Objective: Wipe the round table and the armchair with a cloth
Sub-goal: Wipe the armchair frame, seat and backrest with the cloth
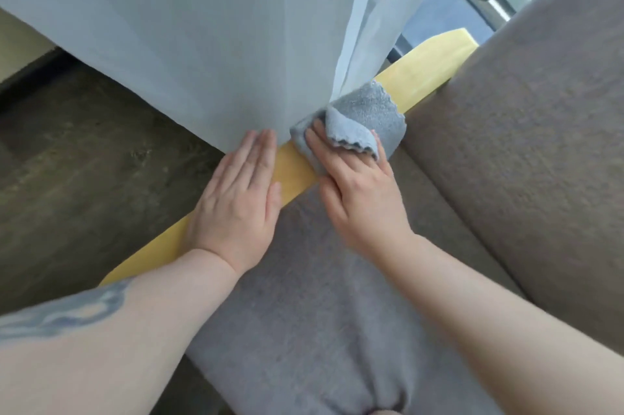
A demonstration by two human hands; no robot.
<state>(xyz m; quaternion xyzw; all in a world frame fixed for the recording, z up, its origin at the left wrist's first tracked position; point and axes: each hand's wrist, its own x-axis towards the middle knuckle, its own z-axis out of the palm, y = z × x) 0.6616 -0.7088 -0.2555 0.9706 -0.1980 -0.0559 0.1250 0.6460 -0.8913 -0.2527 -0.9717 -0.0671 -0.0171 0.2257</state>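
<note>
Grey microfibre cloth [368,117], soft and light, is lying on the armchair [506,151]'s yellow armrest [293,164]; right hand [358,188] is pressing it flat-fingered, left hand [239,195] is holding the curtain [202,43] aside, open.

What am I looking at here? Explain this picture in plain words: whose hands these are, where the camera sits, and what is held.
There is no machine here. A person wears a camera on the head, so the one picture looks down at their own two bare hands.

The right hand presses a grey cloth onto the yellow wooden armrest of an armchair; a fold of the cloth lies over its fingers. The left hand lies flat on the same armrest, fingers straight, holding nothing, right beside a white curtain that hangs down to the armrest. The grey seat cushion lies below the hands, the backrest to the right.
</note>
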